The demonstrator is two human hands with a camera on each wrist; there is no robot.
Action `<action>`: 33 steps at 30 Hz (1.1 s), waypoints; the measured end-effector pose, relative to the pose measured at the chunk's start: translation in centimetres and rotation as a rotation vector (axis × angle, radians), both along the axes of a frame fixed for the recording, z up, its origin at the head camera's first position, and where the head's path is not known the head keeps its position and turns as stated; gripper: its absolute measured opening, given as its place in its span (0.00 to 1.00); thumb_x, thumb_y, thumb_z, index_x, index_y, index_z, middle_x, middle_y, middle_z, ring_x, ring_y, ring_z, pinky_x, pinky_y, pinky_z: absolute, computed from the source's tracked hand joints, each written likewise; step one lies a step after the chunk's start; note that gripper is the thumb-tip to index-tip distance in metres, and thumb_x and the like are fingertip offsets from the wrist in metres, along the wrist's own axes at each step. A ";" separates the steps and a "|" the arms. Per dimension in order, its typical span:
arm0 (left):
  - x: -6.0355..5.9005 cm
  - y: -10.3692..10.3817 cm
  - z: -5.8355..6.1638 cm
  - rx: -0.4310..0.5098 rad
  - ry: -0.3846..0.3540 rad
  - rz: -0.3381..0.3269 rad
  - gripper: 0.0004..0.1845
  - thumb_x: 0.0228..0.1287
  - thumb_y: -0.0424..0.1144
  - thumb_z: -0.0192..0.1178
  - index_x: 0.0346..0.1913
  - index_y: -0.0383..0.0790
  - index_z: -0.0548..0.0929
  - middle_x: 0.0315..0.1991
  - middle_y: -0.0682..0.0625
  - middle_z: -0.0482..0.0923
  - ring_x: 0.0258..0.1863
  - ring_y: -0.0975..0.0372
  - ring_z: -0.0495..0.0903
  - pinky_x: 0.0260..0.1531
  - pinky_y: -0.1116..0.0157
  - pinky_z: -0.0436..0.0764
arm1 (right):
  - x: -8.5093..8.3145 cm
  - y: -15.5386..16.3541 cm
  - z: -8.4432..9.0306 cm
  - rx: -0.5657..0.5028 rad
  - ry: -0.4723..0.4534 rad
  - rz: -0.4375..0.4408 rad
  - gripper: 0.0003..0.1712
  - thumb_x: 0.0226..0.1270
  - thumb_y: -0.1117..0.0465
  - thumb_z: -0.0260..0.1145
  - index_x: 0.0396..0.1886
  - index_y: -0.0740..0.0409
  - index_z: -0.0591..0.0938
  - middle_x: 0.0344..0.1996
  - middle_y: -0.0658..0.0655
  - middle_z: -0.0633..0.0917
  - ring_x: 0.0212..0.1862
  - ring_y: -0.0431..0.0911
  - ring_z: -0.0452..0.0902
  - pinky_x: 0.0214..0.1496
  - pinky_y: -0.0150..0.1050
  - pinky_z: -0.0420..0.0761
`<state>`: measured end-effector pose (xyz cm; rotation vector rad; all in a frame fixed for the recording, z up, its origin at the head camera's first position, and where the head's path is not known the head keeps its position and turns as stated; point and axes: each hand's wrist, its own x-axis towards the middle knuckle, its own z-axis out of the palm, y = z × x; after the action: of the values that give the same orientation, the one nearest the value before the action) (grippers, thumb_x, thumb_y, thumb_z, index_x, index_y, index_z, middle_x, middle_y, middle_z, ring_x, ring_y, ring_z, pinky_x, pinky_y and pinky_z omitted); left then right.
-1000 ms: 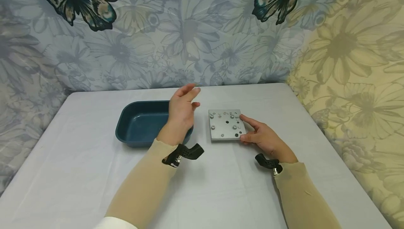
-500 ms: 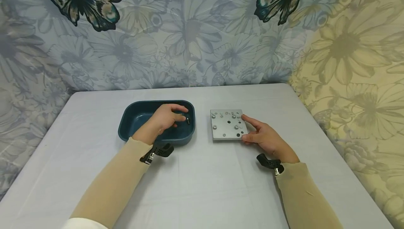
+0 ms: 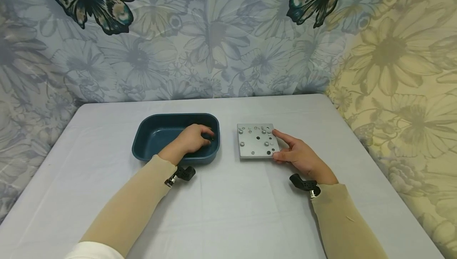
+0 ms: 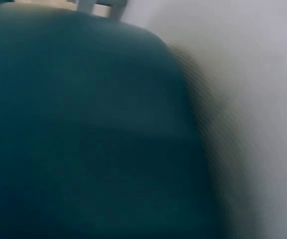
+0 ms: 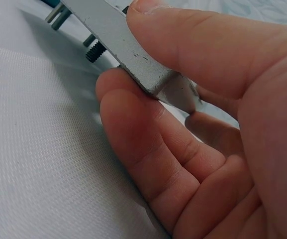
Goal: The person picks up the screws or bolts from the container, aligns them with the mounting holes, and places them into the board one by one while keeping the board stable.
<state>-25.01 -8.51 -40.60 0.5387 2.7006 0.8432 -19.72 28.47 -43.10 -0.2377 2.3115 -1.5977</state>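
My left hand (image 3: 206, 136) reaches into the dark teal tray (image 3: 153, 134), at its right end, with the fingers curled down round a small dark bolt (image 3: 208, 135) that they mostly hide. The left wrist view shows only the blurred teal tray wall (image 4: 83, 129). A square grey metal plate (image 3: 255, 142) with holes and several fitted bolts lies to the right of the tray. My right hand (image 3: 279, 146) pinches its near right corner, thumb on top of the plate (image 5: 103, 25) and fingers (image 5: 133, 129) beneath. Bolt threads (image 5: 95, 50) stick out under the plate.
Tray and plate sit mid-table on a pale grey cloth (image 3: 228, 211). A flower and butterfly patterned backdrop (image 3: 214, 33) rises behind the table's far edge and along the right side. Black wrist camera mounts (image 3: 303, 183) sit on both sleeves.
My left hand came down from above the plate's left side into the tray and its fingers curled round the small bolt. The right hand kept its hold on the plate.
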 end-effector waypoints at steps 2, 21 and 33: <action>0.0 0.0 -0.1 -0.024 0.019 -0.031 0.17 0.65 0.34 0.66 0.57 0.39 0.85 0.65 0.46 0.74 0.69 0.50 0.66 0.67 0.54 0.64 | 0.0 -0.1 0.0 -0.009 0.002 0.005 0.53 0.57 0.57 0.78 0.79 0.47 0.60 0.25 0.62 0.85 0.32 0.48 0.81 0.42 0.34 0.80; 0.1 0.0 -0.1 -0.106 0.137 -0.145 0.12 0.66 0.33 0.65 0.51 0.40 0.88 0.55 0.46 0.81 0.61 0.50 0.74 0.63 0.54 0.70 | 0.0 -0.2 0.3 0.014 -0.015 -0.008 0.53 0.56 0.57 0.79 0.79 0.43 0.61 0.27 0.63 0.85 0.32 0.50 0.82 0.42 0.35 0.79; 0.4 0.2 -0.1 -0.165 0.191 -0.206 0.11 0.64 0.31 0.67 0.48 0.40 0.89 0.53 0.47 0.81 0.56 0.52 0.78 0.59 0.56 0.74 | 0.1 -0.2 0.3 0.014 -0.026 -0.013 0.55 0.54 0.55 0.80 0.79 0.42 0.60 0.28 0.63 0.86 0.33 0.49 0.82 0.44 0.34 0.79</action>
<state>-24.64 -8.28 -40.66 0.8799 2.7870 0.5345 -19.59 28.30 -42.83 -0.1977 2.3085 -1.5812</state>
